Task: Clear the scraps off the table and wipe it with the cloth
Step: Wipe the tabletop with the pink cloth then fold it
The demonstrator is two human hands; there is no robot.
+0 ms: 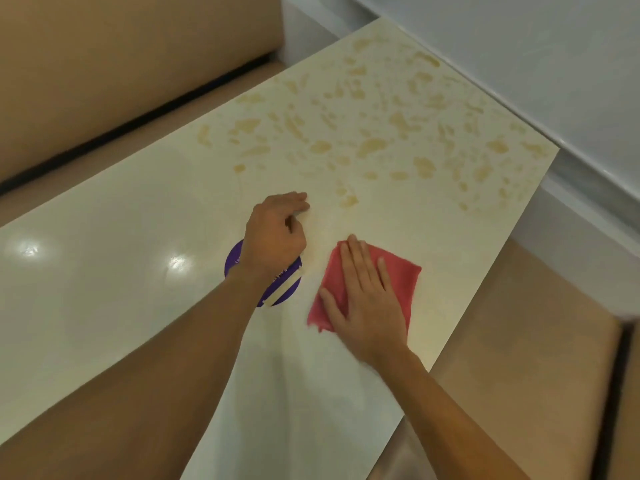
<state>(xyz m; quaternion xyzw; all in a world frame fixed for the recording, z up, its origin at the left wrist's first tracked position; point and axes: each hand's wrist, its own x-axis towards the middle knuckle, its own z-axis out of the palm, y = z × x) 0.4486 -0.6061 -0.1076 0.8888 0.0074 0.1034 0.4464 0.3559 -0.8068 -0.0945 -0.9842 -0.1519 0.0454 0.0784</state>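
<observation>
Head view: your right hand [367, 306], fingers [360, 268] straight, presses the pink cloth [403, 275] flat; tan smears [370, 147] cover the table's [104, 237] unwiped far half.

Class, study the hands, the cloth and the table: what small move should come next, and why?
Probably slide the cloth forward under the right hand into the tan smears. That hand lies flat on the cloth, the near part of the table shines, and the smears cover the far half just ahead.
</observation>
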